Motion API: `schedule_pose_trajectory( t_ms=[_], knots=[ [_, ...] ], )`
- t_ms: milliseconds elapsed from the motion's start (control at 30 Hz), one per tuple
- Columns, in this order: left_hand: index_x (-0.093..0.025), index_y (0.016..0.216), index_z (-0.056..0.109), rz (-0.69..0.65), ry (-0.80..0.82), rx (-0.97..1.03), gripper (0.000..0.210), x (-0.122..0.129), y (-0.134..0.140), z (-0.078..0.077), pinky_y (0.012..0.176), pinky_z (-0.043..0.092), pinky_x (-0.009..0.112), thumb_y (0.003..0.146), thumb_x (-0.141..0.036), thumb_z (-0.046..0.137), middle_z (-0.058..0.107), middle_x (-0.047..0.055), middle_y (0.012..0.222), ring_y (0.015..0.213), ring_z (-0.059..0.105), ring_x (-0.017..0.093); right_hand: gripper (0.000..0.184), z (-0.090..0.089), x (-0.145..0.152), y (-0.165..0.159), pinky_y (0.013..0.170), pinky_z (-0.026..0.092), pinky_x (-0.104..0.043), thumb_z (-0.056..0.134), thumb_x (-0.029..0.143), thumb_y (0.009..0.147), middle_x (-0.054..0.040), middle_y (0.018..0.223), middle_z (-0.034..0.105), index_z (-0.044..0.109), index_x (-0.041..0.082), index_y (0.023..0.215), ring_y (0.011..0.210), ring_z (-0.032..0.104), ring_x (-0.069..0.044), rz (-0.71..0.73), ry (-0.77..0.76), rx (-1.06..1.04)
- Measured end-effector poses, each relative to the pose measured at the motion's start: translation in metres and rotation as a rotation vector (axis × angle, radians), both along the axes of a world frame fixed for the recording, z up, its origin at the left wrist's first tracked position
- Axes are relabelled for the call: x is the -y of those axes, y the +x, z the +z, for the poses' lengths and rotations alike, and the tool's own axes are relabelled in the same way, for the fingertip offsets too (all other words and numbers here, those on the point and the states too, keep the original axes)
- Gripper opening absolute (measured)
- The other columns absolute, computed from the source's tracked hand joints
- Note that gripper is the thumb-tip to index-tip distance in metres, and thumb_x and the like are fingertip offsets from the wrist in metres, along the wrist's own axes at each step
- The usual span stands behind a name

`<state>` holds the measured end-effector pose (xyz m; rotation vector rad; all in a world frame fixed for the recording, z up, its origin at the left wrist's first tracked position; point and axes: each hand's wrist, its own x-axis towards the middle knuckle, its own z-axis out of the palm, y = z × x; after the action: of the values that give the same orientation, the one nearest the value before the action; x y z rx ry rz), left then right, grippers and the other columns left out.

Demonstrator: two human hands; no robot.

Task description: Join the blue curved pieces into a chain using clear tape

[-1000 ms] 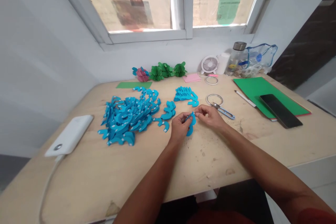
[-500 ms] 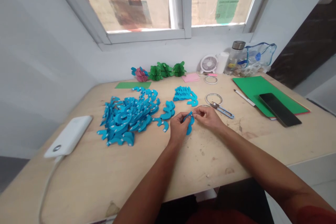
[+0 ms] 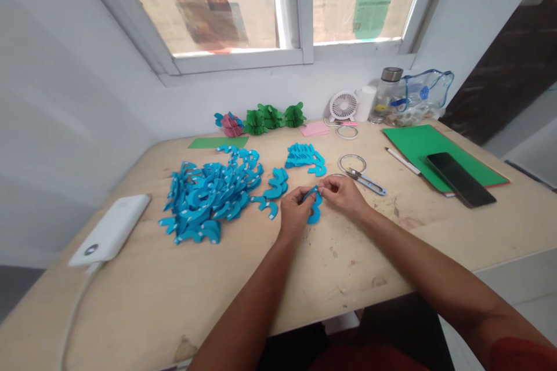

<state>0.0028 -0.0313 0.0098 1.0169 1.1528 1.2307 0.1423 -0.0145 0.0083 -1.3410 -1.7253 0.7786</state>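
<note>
Between my hands is a curved blue paper cutout point(image 3: 314, 215), its lower part hanging below the fingers. My left hand point(image 3: 296, 208) pinches it from the left. At its upper right end, the thumb and fingertips of my right hand point(image 3: 342, 192) are pressed together on the edge; what lies right at those fingertips is too small to make out. To the left sits a large heap of blue paper cutouts point(image 3: 209, 197) with small white patches. A smaller group of blue cutouts point(image 3: 277, 182) lies beside my left hand, and a neat overlapping row point(image 3: 305, 156) lies beyond my hands.
Thread snips point(image 3: 368, 182) and a ring point(image 3: 352, 163) lie right of my hands. Farther right are a white pen point(image 3: 402, 161), green sheets point(image 3: 411, 142) and a phone point(image 3: 460, 178). A power bank point(image 3: 111, 229) is at left. Paper figures point(image 3: 270, 116), a fan point(image 3: 343, 106) and a bottle point(image 3: 387, 95) stand at the back.
The view has shifted slightly. My hands stay together on the blue cutout, and its hanging part now faces the camera a little more.
</note>
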Motion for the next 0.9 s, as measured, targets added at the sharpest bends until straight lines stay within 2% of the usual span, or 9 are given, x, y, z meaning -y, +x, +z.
schedule_pose_trajectory(
  t_ms=[333,700,900],
  knots=[
    [-0.014,0.068,0.067,0.014,0.046,-0.051,0.017,-0.0002,-0.0006,-0.0033,0.039,0.031,0.018,0.059,-0.028,0.068,0.052,-0.004,0.049,0.04,0.04,0.006,0.014,-0.0003,0.0009,-0.0008,0.05,0.034,-0.021,0.056,0.028,0.072,0.0015,0.058,0.058,0.063,0.016,0.068,0.052,0.048,-0.01,-0.014,-0.011,-0.008],
    [-0.016,0.059,0.067,0.088,0.21,-0.252,0.009,0.0016,-0.0007,-0.0032,0.051,0.037,0.021,0.065,-0.021,0.062,0.061,0.0,0.056,0.053,0.05,0.011,0.018,-0.0024,0.0016,-0.0036,0.048,0.032,-0.021,0.054,0.027,0.073,0.0004,0.057,0.058,0.063,0.015,0.063,0.051,0.048,-0.01,0.011,-0.045,-0.056],
    [-0.016,0.062,0.068,0.121,0.26,-0.391,0.011,0.0033,-0.0012,-0.002,0.052,0.037,0.021,0.066,-0.021,0.059,0.061,0.0,0.056,0.054,0.051,0.012,0.022,0.0016,0.0039,-0.0065,0.043,0.026,-0.021,0.053,0.026,0.074,0.0025,0.048,0.053,0.061,0.015,0.058,0.043,0.04,-0.007,0.005,-0.088,-0.087]
  ],
)
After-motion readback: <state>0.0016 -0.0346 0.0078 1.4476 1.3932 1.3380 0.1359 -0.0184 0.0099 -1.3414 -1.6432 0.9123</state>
